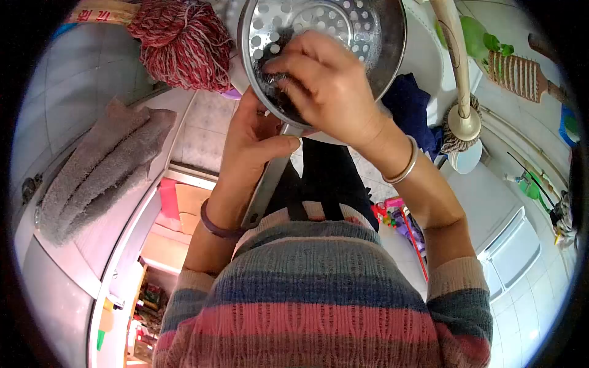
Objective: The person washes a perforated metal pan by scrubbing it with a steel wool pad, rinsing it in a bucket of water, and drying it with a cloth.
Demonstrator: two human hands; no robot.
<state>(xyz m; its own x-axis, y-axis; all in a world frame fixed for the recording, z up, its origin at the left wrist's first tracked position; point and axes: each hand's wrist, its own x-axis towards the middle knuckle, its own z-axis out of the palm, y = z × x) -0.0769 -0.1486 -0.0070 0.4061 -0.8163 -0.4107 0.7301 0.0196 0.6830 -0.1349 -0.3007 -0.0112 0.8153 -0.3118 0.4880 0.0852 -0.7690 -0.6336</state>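
Perforated steel pan (386, 40) is resting between both hands, its handle (270, 184) pointing back toward the body.

The left hand (251, 138) is gripping the handle right beside the rim, thumb lying across it, other fingers mostly disappearing under the bowl; from this grip the bowl is lying ahead and slightly rightward, along the handle's line. The right hand (331, 86) is working inside the bowl, being the nearer to its holed base, blurred fingers curling over a dark wad (274, 81) by the left inner wall; how tightly they are pinching, I cannot tell. Farther off, a red-and-white mop head (184, 49) is hanging at upper left, its tan band (101, 11) showing red characters too partial for reading; no brand is showing on the pan.
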